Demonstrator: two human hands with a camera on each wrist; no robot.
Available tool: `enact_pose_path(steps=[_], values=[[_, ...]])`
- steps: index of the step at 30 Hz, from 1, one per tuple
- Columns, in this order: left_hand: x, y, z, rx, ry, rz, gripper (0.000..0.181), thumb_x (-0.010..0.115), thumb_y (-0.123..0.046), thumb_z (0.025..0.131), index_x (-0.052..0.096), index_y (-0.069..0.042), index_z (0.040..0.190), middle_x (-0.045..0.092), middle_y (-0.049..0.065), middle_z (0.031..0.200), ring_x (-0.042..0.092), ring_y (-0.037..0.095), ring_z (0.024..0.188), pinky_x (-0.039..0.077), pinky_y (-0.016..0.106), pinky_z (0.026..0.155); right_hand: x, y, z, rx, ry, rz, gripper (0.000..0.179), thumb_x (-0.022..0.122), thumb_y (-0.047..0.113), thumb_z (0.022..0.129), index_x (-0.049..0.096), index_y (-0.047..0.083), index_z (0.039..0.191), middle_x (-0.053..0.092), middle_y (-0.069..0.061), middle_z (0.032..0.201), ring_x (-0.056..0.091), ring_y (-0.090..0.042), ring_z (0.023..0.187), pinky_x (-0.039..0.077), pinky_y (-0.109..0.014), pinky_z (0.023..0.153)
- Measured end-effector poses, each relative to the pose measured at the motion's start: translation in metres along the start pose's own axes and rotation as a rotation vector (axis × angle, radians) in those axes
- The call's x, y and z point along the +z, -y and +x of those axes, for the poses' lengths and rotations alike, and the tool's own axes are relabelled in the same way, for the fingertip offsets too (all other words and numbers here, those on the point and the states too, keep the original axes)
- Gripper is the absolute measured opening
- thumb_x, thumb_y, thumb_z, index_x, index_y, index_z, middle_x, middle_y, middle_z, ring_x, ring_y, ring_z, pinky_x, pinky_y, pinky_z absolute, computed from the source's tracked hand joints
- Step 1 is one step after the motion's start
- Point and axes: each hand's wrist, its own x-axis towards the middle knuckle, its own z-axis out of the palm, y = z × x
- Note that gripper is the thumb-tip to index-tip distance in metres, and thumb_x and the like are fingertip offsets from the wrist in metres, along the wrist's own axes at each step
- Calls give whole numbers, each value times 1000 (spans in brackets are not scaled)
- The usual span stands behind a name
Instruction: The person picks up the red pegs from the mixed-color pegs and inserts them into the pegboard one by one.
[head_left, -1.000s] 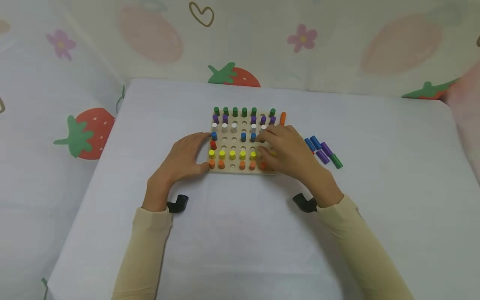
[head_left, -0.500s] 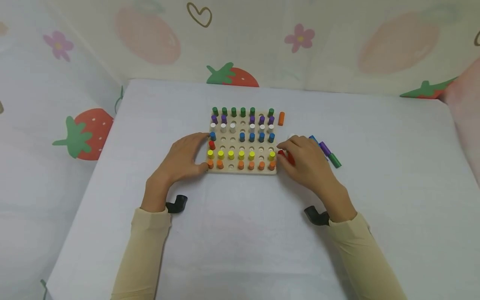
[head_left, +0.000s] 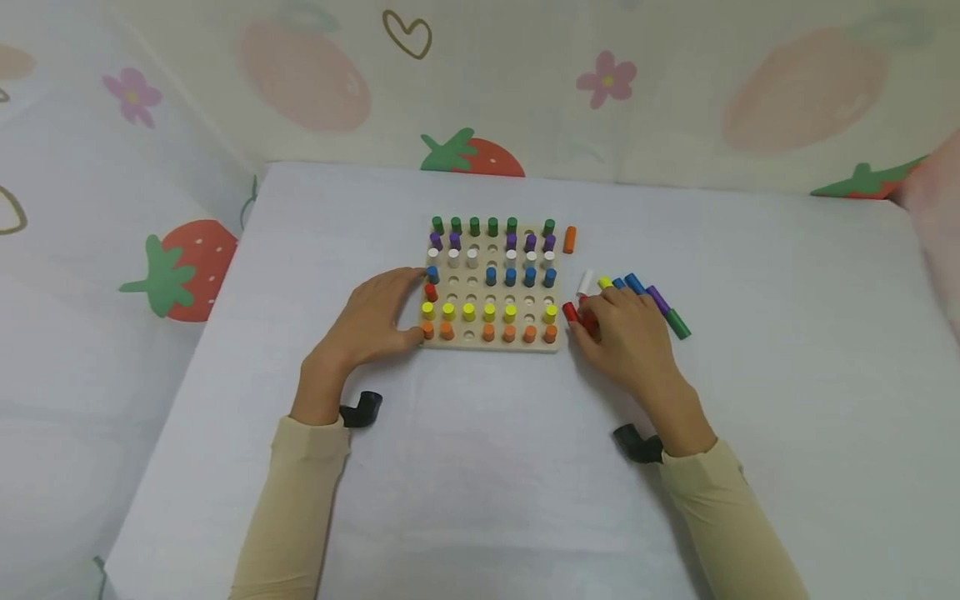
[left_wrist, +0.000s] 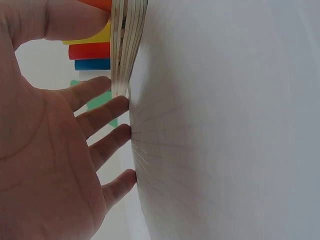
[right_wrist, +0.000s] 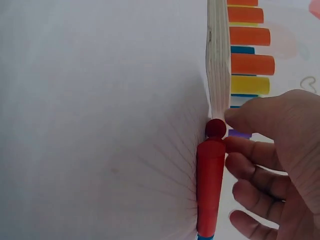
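Observation:
A wooden pegboard [head_left: 487,348] stands on the table with rows of coloured pegs upright in it, among bare holes. My left hand [head_left: 371,315] rests at its left side, thumb by the near corner and straight fingers spread along the edge; the left wrist view shows those fingertips down on the cloth. Right of the board, my right hand [head_left: 630,337] reaches down over loose red pegs. In the right wrist view, its thumb and forefinger are apart beside a red peg [right_wrist: 216,129], and another red peg [right_wrist: 211,190] lies along the fingers. The hand partly covers these pegs in the head view.
Loose pegs lie beyond my right hand: a white one [head_left: 586,282], a yellow one [head_left: 604,283], a blue one [head_left: 634,283], a purple one [head_left: 657,298] and a green one [head_left: 678,324]. An orange peg [head_left: 570,240] lies near the board's far right corner.
My right hand has moved from above the board's right side to the loose red pegs. Blue and white pegs now show upright where it was. My left hand has stayed at the board.

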Motion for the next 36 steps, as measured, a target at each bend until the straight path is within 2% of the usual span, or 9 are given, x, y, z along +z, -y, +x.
enact_pose_path(steps=[5,9,16,22,27,36], values=[[0,-1,0,1,-1,7,89,61,-37,86,31,-12,166,34,13,173,27,37,163,19,61,134,2,-1,-2,-1,16,-23,30,80,34,91,74,5,97,67,-10,90,60,-29,90,50,-42,79],[0,-1,2,12,-4,10,88,61,-37,86,31,-13,166,34,13,173,27,37,163,20,62,134,3,-2,-2,4,19,-27,28,81,32,91,74,5,94,67,-11,91,60,-29,91,49,-42,79],[0,0,1,1,3,9,89,60,-37,86,31,-13,166,34,13,173,27,37,163,19,62,134,2,-4,-2,10,30,-5,29,77,29,93,76,3,104,66,-12,95,59,-30,93,52,-42,79],[1,-1,3,13,-1,2,88,60,-37,87,32,-13,166,35,13,173,27,37,163,20,62,134,-4,-7,-3,10,-25,21,27,75,27,94,74,2,106,62,-12,91,56,-28,85,49,-39,70],[0,-2,3,11,1,1,88,60,-37,87,31,-13,166,34,13,173,27,37,163,19,61,134,-7,-8,-2,-8,-54,34,28,73,26,96,74,3,110,66,-13,93,57,-27,84,51,-39,70],[-1,-1,1,16,1,-3,89,60,-37,86,31,-12,166,34,13,173,26,37,163,19,62,134,-8,-3,1,-44,-47,103,26,74,19,96,75,3,117,72,-15,99,60,-26,83,52,-35,70]])
